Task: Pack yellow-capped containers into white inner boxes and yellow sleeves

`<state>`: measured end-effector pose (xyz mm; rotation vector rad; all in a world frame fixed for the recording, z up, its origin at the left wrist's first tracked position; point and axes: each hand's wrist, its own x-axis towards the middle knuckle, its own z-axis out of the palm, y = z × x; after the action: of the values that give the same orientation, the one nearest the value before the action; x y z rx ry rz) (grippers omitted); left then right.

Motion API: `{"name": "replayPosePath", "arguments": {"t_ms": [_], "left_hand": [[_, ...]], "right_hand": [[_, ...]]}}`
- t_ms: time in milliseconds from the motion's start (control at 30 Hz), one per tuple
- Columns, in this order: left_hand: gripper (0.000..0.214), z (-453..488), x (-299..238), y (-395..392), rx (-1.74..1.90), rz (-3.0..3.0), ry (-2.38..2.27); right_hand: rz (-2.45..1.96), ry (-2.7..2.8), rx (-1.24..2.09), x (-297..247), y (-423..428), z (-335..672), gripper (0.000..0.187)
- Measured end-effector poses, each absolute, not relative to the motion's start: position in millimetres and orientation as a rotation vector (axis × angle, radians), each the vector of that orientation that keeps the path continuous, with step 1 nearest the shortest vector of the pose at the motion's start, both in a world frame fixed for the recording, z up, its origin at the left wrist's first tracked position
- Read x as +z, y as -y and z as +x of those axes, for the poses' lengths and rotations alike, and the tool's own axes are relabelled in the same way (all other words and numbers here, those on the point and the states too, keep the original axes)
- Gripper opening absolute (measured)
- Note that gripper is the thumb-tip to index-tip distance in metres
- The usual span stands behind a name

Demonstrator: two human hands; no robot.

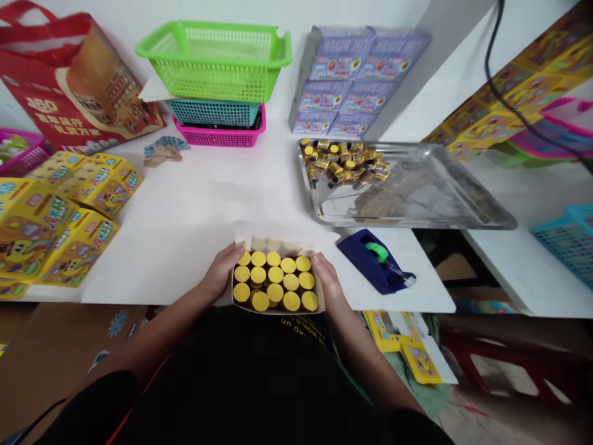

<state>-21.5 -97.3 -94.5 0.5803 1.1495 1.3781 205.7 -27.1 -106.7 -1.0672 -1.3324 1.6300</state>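
An open cardboard box (278,311) rests between my hands at the table's front edge, close to my body. Rows of small tubs with round yellow lids (275,274) fill it, lids facing up. My left hand (224,269) grips the box's left end, with the thumb at the upper corner. On the opposite end, my right hand (328,278) holds the box with the thumb along its rim. Most of the fingers of both hands are hidden by the box sides. A pale flap stands along the far side of the box.
Right of the box lies a blue tape dispenser (377,262). Behind it a metal tray (430,185) carries a heap of small yellow-capped tubs (340,162). Yellow cartons (69,216) are stacked at left. Stacked baskets (215,68) and purple boxes (356,80) stand at the back.
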Motion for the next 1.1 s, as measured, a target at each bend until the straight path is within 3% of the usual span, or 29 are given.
{"name": "replayPosePath", "arguments": {"t_ms": [133, 300, 433, 600, 900, 1100], "left_hand": [[0.052, -24.1, -96.2, 109.5, 1.324, 0.591, -1.185], [0.060, -31.1, -107.5, 112.8, 1.318, 0.711, -1.192], [0.081, -44.3, -114.7, 126.2, 1.347, 1.036, -1.156], [0.107, -53.3, -122.4, 139.7, 1.272, 1.484, -1.180], [0.072, -40.9, -127.7, 116.5, 1.538, 1.953, -1.348], [0.065, -38.0, -122.7, 122.8, 1.520, 2.233, -1.490]], "right_hand": [[-1.082, 1.353, 1.666, -109.9, 38.5, 212.2, 0.050], [-1.109, 1.305, 1.643, -105.3, 39.0, 212.1, 0.048], [-1.055, 1.283, 1.565, -112.0, 44.1, 217.7, 0.066], [-1.088, 1.287, 1.542, -124.2, 52.9, 222.5, 0.054], [-1.005, 1.237, 1.582, -109.6, 20.8, 192.6, 0.047], [-1.016, 1.120, 1.648, -115.6, 10.5, 190.7, 0.046]]}}
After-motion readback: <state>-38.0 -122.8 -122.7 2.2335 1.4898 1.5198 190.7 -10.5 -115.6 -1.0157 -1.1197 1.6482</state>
